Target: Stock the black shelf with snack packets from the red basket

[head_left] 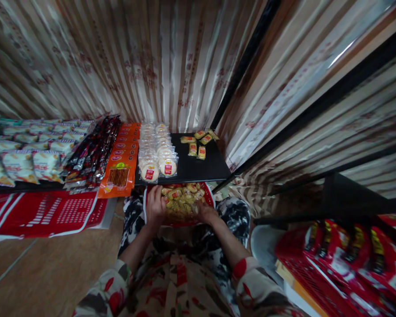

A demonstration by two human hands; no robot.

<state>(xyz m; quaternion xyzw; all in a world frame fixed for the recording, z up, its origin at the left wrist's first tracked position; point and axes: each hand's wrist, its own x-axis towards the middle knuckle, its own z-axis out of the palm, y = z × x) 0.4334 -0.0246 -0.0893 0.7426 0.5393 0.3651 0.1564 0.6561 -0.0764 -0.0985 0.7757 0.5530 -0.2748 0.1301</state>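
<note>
Head view: left hand (155,208) part-curled over red basket's (210,194) left rim, right hand (206,213) among yellow packets (182,200); grips unclear; best keep basket level.

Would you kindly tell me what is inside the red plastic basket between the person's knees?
Small yellow-wrapped packets show inside the red plastic basket, with the right hand at them. The upper layer hides the bottom and whatever lies deeper.
</note>
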